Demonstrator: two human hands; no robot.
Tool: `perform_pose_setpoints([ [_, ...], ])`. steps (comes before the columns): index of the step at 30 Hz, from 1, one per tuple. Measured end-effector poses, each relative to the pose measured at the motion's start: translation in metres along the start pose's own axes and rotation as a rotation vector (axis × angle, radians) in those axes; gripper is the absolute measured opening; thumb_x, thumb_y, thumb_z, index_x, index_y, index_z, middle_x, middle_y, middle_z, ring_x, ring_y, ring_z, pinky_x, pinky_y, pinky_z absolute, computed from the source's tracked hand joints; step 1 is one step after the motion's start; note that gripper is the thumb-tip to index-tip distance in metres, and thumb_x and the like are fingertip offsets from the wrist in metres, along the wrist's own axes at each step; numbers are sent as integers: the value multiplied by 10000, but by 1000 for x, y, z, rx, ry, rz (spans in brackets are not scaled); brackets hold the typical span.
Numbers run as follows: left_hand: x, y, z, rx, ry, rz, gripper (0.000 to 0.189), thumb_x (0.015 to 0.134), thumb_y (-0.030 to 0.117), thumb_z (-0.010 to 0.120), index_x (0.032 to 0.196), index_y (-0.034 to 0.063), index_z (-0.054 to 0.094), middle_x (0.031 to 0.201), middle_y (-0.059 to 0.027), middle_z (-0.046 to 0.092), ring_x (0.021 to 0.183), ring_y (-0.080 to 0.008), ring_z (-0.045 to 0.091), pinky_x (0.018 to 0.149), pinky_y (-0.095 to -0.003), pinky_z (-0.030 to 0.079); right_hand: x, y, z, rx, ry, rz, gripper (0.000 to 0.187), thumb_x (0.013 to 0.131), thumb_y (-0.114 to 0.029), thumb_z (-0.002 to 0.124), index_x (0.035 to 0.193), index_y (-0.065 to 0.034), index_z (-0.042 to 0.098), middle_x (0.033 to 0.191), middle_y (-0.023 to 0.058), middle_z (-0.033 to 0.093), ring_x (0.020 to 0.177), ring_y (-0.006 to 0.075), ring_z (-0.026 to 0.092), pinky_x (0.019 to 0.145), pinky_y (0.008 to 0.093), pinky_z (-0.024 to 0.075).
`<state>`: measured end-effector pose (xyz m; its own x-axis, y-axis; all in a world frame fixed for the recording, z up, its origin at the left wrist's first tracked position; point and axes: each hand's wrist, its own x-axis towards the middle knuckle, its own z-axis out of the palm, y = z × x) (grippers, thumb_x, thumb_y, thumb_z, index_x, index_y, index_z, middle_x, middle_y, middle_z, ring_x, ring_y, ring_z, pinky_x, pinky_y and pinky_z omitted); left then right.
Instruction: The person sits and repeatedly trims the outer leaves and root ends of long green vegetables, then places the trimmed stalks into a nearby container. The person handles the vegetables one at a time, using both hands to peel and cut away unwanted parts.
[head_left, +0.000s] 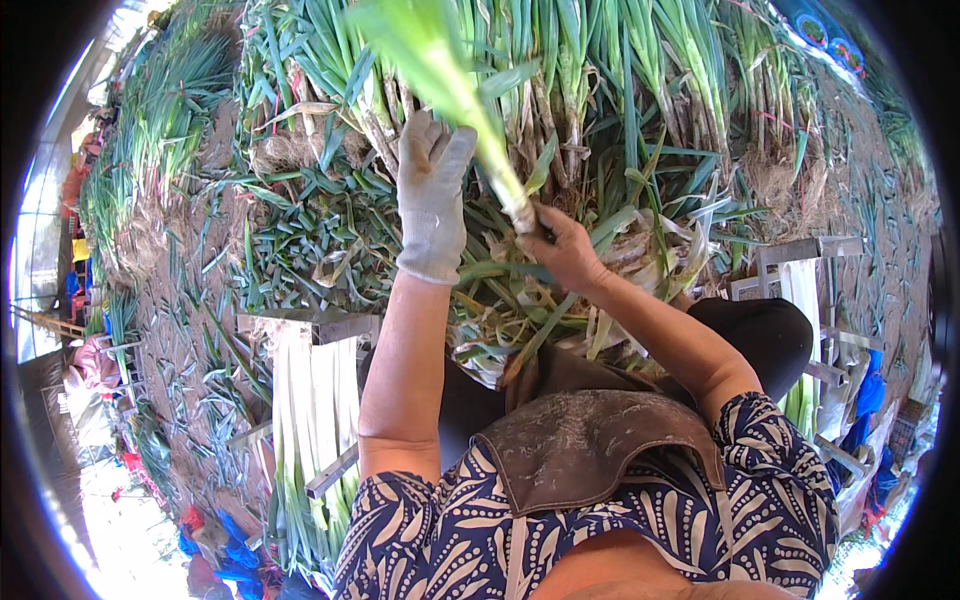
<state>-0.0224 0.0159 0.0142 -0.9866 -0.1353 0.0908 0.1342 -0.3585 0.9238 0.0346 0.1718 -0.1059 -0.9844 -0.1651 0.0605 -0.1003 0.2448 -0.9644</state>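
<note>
My right hand (561, 246), bare, is closed on the root end of a large green onion stalk (491, 146); the stalk slants up and left, its leaves blurred. My left hand (435, 161), in a pale knitted glove with brown stains, is raised just left of the stalk. Its fingers are partly bent, and whether they touch the stalk or the leaves behind cannot be told. Unpeeled green onions (555, 112) with brown outer skins stand behind both hands. Loose peeled leaves and skins (510, 307) lie below the hands, in front of a brown apron (592, 450).
A metal rack (345, 328) at the left holds clean white stalks (315, 390). Another metal rack (814, 247) with white stalks stands at the right. Cut green leaves (315, 232) are heaped left of the glove. Tied onion bundles (161, 150) stand farther left.
</note>
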Motion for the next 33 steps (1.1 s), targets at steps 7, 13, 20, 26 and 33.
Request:
perform_pose_setpoints([
  [7, -30, 51, -33, -42, -166, 187, 666, 944, 503, 464, 1368, -2, 372, 1303, -175, 504, 1202, -303, 507, 1031, -477, 387, -17, -101, 7, 110, -274, -26, 546, 853, -170, 680, 1312, 29, 462, 1104, 130, 588, 894, 213, 581, 778, 326, 476],
  [13, -40, 56, -64, -96, -308, -31, 873, 823, 686, 526, 1287, -51, 458, 1141, -167, 586, 1082, -262, 571, 984, -375, 427, 13, -120, 34, 713, -597, -65, 814, 879, -373, 650, 1433, 72, 253, 1302, 135, 483, 1140, 184, 482, 953, 333, 394],
  [20, -32, 65, -72, 67, -73, 81, 424, 954, 330, 545, 1162, -38, 578, 992, -96, 630, 863, -164, 597, 779, -281, 485, 41, -146, 69, 702, -281, 121, 297, 884, -160, 664, 1121, -4, 575, 858, 68, 658, 640, 103, 624, 517, 215, 534],
  [26, -24, 62, -75, -14, 33, 180, 287, 945, 223, 564, 1076, -26, 622, 1024, -89, 651, 914, -140, 601, 827, -263, 473, 51, -157, 94, 1020, -59, 190, 171, 876, -124, 678, 1000, -25, 614, 899, 60, 667, 707, 127, 638, 551, 261, 537],
  [33, -6, 66, -96, -237, 152, 113, 344, 930, 181, 585, 1203, 16, 458, 1026, -124, 639, 859, -212, 632, 707, -324, 526, 29, -133, 57, 1227, -167, 177, 295, 871, -292, 670, 1042, -84, 550, 791, 6, 584, 669, 118, 542, 604, 241, 427],
])
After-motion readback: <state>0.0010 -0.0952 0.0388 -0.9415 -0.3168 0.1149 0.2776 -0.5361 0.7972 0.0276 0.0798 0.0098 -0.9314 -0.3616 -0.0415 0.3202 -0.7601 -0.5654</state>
